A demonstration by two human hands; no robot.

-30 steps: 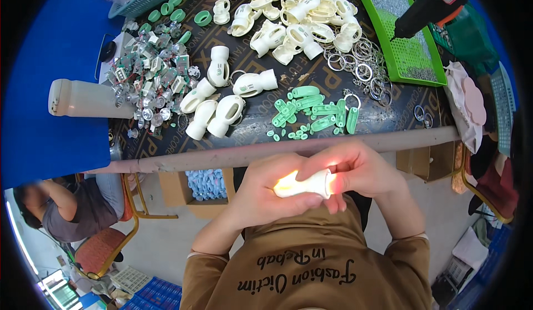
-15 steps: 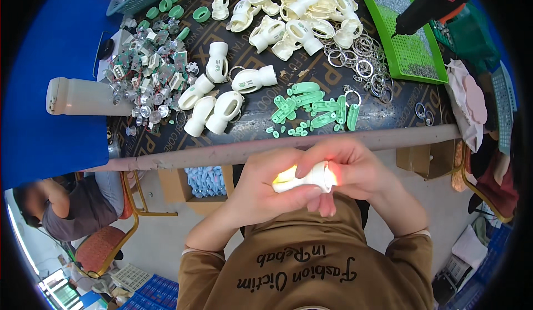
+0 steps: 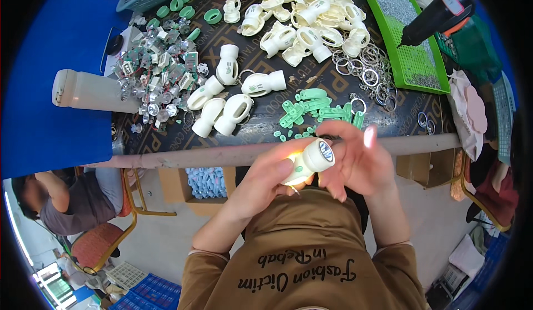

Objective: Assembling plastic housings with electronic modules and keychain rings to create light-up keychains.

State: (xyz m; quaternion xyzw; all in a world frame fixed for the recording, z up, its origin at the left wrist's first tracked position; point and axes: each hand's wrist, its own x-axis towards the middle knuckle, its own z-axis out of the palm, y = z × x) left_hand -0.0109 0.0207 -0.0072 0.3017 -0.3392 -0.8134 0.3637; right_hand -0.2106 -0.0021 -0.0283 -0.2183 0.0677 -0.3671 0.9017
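A small cream flashlight [image 3: 306, 167] with a green oval button is lit inside, its lens end tilted up and to the right. My left hand [image 3: 261, 175] is closed around its body, thumb beside the button. Just to the right, my right hand [image 3: 363, 165] is open with fingers apart; light falls on its thumb. Whether a fingertip still touches the flashlight's head, I cannot tell. Beyond the hands, on the table, lie several closed cream flashlights [image 3: 265, 82] and a cluster of small green plastic strips and buttons [image 3: 319, 103].
On the table are a pile of circuit boards with lenses [image 3: 158, 68], cream shell halves [image 3: 315, 11], key rings [image 3: 371, 78], a green tray [image 3: 393, 52] of small metal parts, a black power screwdriver [image 3: 436, 14] and a whitish bottle [image 3: 83, 89]. A carton [image 3: 217, 190] stands below.
My right hand has let go of the flashlight's head and spread its fingers. In my left hand the flashlight has turned, bringing its button and lens end into sight.
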